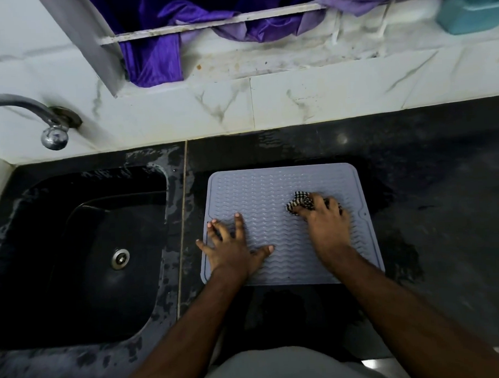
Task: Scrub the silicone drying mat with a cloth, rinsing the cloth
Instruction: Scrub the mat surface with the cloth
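Two hands work a mat from where I watch through the head camera. My view has the left hand (pixel 232 248) lying flat on the near left part of the mat (pixel 271 196), fingers straight and spread, gripping nothing. I see the right hand (pixel 325 221) bunched over a cloth (pixel 300 203), its fingers curled round the striped black-and-white wad and pressing it onto the right half of the mat. I can see only the far left part of the cloth; the hand covers the rest.

The pale grey, wave-ribbed mat lies flat on a dark counter (pixel 427 166), which shows wet patches beside the mat. Just left of the mat, across a thin seam in the counter, I see a dark sink (pixel 37 203) with a metal drain (pixel 120 258) in its floor and water spots on its rim. A curved metal tap (pixel 24 108) comes out of the tiled wall (pixel 310 97) above the sink's far corner. Up on the ledge I make out purple fabric (pixel 154 58) draped through a white frame, and a blurred teal container (pixel 475 10) at the far right. Both forearms cross the near counter edge and hide part of it.
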### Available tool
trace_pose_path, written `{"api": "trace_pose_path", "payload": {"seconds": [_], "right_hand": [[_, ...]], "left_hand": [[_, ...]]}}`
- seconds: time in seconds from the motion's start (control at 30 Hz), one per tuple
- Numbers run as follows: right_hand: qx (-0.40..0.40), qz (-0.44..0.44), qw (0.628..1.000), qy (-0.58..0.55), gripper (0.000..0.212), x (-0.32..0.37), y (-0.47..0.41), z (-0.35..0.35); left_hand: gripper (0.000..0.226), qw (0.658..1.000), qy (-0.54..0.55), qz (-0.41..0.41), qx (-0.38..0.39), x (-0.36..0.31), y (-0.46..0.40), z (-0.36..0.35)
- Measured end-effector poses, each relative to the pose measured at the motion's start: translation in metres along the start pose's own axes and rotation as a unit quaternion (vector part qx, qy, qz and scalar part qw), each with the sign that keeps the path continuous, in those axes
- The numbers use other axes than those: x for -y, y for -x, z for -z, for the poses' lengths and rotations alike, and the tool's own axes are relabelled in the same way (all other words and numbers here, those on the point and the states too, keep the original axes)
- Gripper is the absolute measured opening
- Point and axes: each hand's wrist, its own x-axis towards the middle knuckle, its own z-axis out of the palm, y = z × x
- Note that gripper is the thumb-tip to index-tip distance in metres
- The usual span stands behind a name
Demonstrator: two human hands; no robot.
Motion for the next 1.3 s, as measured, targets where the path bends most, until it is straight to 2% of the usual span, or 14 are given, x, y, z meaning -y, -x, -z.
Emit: {"api": "trace_pose_path", "payload": {"seconds": [0.07, 0.1, 0.17, 0.23, 0.3, 0.43, 0.5, 0.6, 0.83, 1.1, 1.3], "right_hand": [[0.01, 0.008, 1.0, -0.01, 0.05, -0.004, -0.001, 0.0], [0.012, 0.013, 1.0, -0.012, 0.05, -0.004, -0.002, 0.001], [0.02, 0.017, 1.0, -0.01, 0.051, -0.004, -0.004, 0.004], [0.039, 0.022, 0.999, -0.007, 0.061, -0.005, -0.006, 0.005], [0.049, 0.029, 0.998, -0.006, 0.068, -0.007, -0.006, 0.004], [0.048, 0.042, 0.998, 0.018, 0.072, -0.017, -0.005, -0.002], [0.04, 0.035, 0.999, 0.009, 0.065, -0.028, -0.003, -0.005], [0.011, 0.021, 1.0, 0.004, 0.048, -0.048, 0.001, -0.009], [-0.007, -0.009, 1.0, 0.024, 0.044, -0.095, 0.003, -0.006], [-0.005, -0.045, 0.996, 0.073, 0.044, -0.13, 0.009, -0.001], [0.006, -0.096, 0.991, 0.095, 0.037, -0.121, 0.019, 0.008]], "left_hand": [[0.117, 0.999, -0.023, 0.011, -0.019, -0.011, 0.001, 0.002], [0.11, 0.998, -0.029, -0.018, -0.052, -0.019, 0.002, 0.003], [0.099, 0.985, 0.02, -0.14, -0.097, -0.046, 0.003, 0.002], [0.101, 0.973, 0.084, -0.202, -0.068, -0.072, 0.005, -0.001], [0.112, 0.977, 0.107, -0.183, -0.036, -0.086, 0.005, -0.004], [0.132, 0.987, 0.064, -0.144, -0.019, -0.09, 0.004, -0.006], [0.137, 0.991, 0.046, -0.124, 0.006, -0.097, 0.002, 0.001], [0.137, 0.992, 0.017, -0.104, 0.062, -0.11, 0.0, 0.014], [0.135, 0.987, -0.022, -0.067, 0.145, -0.128, -0.004, 0.032], [0.134, 0.984, -0.03, -0.066, 0.163, -0.131, -0.006, 0.032], [0.134, 0.986, -0.015, -0.079, 0.145, -0.126, -0.009, 0.023]]}}
